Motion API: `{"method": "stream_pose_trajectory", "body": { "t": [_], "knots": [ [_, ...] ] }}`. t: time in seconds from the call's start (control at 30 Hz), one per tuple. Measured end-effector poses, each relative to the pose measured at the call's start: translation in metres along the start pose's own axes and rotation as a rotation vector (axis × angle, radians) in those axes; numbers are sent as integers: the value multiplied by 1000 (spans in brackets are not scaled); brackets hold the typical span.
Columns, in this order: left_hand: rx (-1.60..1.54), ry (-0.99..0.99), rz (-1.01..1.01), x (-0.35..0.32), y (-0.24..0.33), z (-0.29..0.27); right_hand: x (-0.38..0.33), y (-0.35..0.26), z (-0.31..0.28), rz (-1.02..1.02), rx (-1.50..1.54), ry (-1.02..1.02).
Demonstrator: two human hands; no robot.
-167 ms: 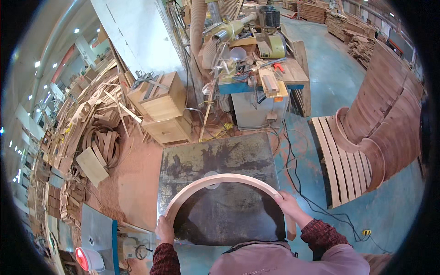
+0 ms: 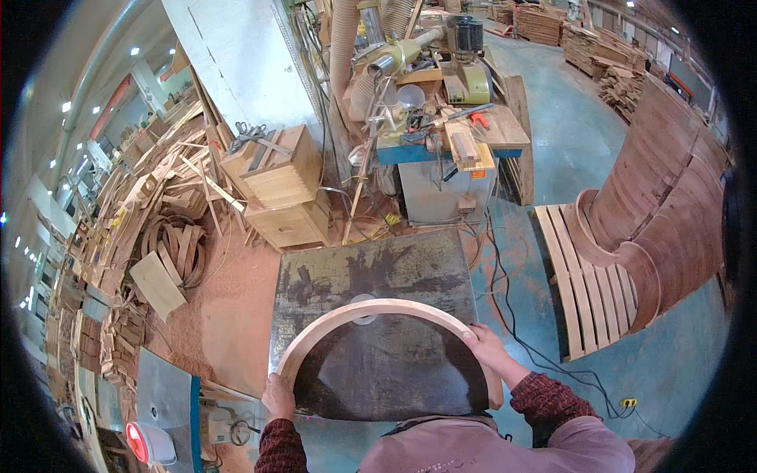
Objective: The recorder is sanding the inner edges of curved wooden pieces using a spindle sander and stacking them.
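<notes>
A pale wooden arch, bent like a half ring, lies over a dark, stained metal machine table. Its curve points away from me and its two ends come back toward my body. My left hand is closed around the arch near its left end. On the right side, my right hand grips the arch a little above its right end, with the thumb on top. A round, light disc in the tabletop shows beside the inner edge of the curve.
Ahead stands a cluttered workbench with tools and a motor. Wooden boxes and scrap wood lie left. Right are large curved wooden panels, a slatted pallet and cables on the floor. A white bucket sits lower left.
The arch has shifted slightly left and toward me, both hands moving with it. My right hand sits a bit further left along the arch's right side.
</notes>
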State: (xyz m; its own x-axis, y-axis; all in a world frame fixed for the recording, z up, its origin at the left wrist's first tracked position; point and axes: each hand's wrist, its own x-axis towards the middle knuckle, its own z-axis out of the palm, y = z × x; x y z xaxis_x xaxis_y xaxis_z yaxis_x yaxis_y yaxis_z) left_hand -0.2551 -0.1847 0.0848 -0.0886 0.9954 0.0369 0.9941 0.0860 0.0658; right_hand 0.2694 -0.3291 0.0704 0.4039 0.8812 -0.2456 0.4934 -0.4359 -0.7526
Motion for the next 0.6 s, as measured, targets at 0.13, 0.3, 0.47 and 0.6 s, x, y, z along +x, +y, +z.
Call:
{"method": "stream_pose_trajectory", "body": {
  "t": [0.13,0.3,0.47,0.6],
  "knots": [
    [29,6,-53,-4,-20,10,6,-11,8,-47,-38,-7],
    [-16,41,-3,4,-30,19,16,7,15,-105,-94,-16],
    [-12,17,-14,14,-22,15,-13,-7,7,-49,-35,75],
    [39,97,224,45,3,11,-71,12,10,-11,144,116]
  ]
}}
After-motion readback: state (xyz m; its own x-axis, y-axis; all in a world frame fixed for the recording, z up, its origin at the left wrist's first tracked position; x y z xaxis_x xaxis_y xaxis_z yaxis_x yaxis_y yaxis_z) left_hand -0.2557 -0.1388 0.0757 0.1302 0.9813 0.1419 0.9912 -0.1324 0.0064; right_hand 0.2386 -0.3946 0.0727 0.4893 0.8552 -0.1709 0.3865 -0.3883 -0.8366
